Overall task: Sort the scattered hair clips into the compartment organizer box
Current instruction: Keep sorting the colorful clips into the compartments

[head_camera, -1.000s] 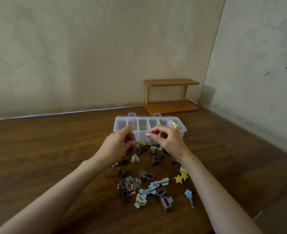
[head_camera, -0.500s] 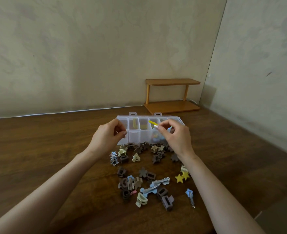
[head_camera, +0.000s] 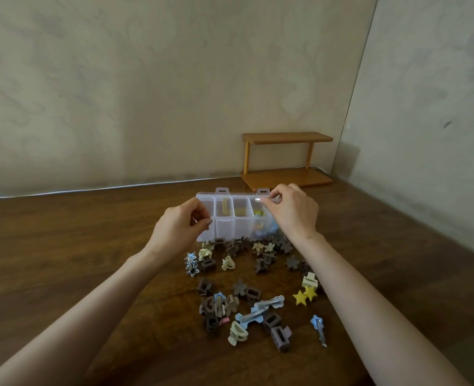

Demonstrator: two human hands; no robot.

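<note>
Well, both my hands are up at the clear organizer box [head_camera: 224, 232], which sits on the dark wooden table [head_camera: 63, 246] just behind the spread of hair clips [head_camera: 244, 288]. My left hand [head_camera: 180, 227] is at the box's left end, its fingers curled in with the thumb and forefinger close together against the plastic; whether they grip the wall or merely touch it I cannot tell. My right hand [head_camera: 291, 210] hovers over the right half of the box with thumb and forefinger pinched tip to tip above the back row, and I cannot make out anything between them. Below that pinch a yellow clip [head_camera: 258, 213] lies in a back compartment, and a cream clip [head_camera: 225, 208] stands in another back compartment further left. Something bluish shows through the front wall near my right wrist, too blurred to name. Most clips lie loose on the table in front of the box: brown flower and square claw shapes, a spiky silver-blue star clip [head_camera: 191, 264] on the left, two yellow star clips [head_camera: 304, 295] touching each other on the right, a long metal snap clip [head_camera: 269, 302] in the middle, a cream claw clip [head_camera: 237, 334] nearest me, and a blue star clip [head_camera: 319, 328] apart on the right. A small wooden shelf [head_camera: 286, 160] stands against the wall behind the box.
</note>
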